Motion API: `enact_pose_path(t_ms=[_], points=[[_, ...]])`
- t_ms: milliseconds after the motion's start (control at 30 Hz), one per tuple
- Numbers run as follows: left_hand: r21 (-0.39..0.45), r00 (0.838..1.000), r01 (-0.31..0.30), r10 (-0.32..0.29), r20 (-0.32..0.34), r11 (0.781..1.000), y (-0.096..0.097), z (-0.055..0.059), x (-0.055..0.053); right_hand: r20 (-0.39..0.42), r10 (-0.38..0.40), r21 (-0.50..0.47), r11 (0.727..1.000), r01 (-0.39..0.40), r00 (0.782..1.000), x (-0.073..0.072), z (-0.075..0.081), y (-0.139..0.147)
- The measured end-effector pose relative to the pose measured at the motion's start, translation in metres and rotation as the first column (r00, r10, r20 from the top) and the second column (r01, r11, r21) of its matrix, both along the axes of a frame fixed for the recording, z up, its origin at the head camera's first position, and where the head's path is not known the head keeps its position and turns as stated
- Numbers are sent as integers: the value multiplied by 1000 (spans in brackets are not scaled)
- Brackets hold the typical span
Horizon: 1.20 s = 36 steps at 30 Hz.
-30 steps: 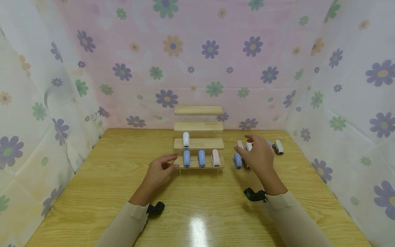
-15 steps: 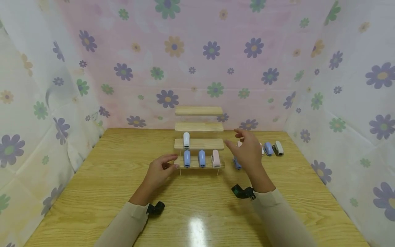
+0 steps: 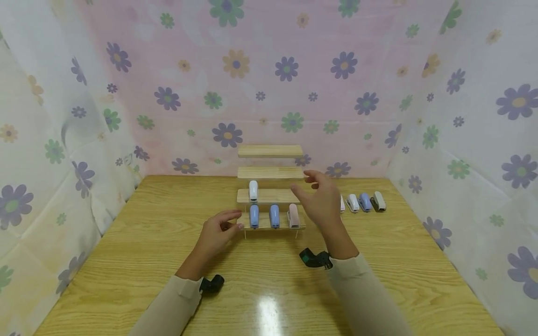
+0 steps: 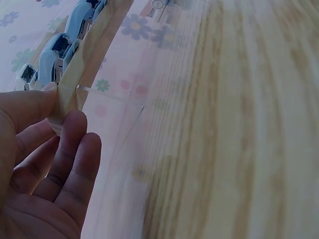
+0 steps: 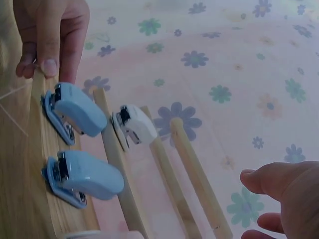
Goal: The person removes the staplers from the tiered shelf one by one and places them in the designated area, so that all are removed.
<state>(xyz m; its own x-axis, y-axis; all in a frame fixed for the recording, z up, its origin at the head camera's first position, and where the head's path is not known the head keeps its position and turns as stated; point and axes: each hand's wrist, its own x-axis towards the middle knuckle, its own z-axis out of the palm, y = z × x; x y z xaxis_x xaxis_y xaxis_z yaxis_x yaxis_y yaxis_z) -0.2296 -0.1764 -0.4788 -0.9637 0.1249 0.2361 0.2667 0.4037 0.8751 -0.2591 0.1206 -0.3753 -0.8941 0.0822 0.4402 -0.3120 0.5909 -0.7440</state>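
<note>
My left hand (image 3: 218, 231) pinches the left end of the lowest board of a stepped wooden display rack (image 3: 270, 172), thumb on the board's edge in the left wrist view. On that board stand two blue mini staplers (image 3: 254, 216) and a pink mini stapler (image 3: 293, 216). A white mini stapler (image 3: 253, 191) sits at the left of the second board. My right hand (image 3: 321, 200) hovers by the rack's right side, thumb and fingers apart. Nothing shows between them in the right wrist view, where the thumb (image 5: 264, 179) points toward the boards.
Several more mini staplers (image 3: 364, 202) line the table (image 3: 168, 200) to the right, some hidden behind my right hand. The rack's upper two boards are bare. Flower-print cloth (image 3: 269, 70) encloses the back and sides. Black cameras (image 3: 315, 258) sit at both wrists.
My right hand has moved left from over the loose staplers to the rack's right end, uncovering staplers at the right. The left hand has stayed at the rack.
</note>
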Motion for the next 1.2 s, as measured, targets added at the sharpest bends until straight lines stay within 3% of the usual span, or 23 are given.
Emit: enact_pose_path(t_ms=[933,1200], points=[[-4,1000,-2,2,20,1000,0,2,0,91,56,-33,998,-53,994,-2,-1,-63],[-10,1000,-4,4,23,1000,-1,0,-1,83,50,35,998,-53,995,-2,-11,-78]])
